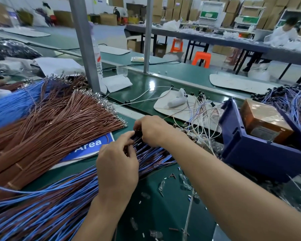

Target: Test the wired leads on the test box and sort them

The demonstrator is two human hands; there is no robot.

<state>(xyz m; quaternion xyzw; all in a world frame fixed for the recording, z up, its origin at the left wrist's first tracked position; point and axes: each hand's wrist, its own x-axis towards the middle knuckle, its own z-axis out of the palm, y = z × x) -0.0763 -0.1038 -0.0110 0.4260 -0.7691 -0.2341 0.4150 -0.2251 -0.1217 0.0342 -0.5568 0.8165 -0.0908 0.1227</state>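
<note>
A thick bundle of blue and brown wired leads [47,202] lies across the green bench from lower left to centre. My left hand [117,164] rests on the bundle and pinches a lead near its dark end. My right hand [151,130] curls its fingers round the black ends of the leads just beyond. To the right, an orange-brown test box [264,119] sits inside a dark blue bin [250,150]. A tangle of white and pale leads [202,110] lies between my hands and the bin.
A large fan of brown leads [59,122] and a blue bundle [12,103] fill the left. More blue leads [295,105] lie far right. Two grey posts [86,49] stand behind, with a water bottle [97,58]. Small loose sleeves [172,185] litter the bench.
</note>
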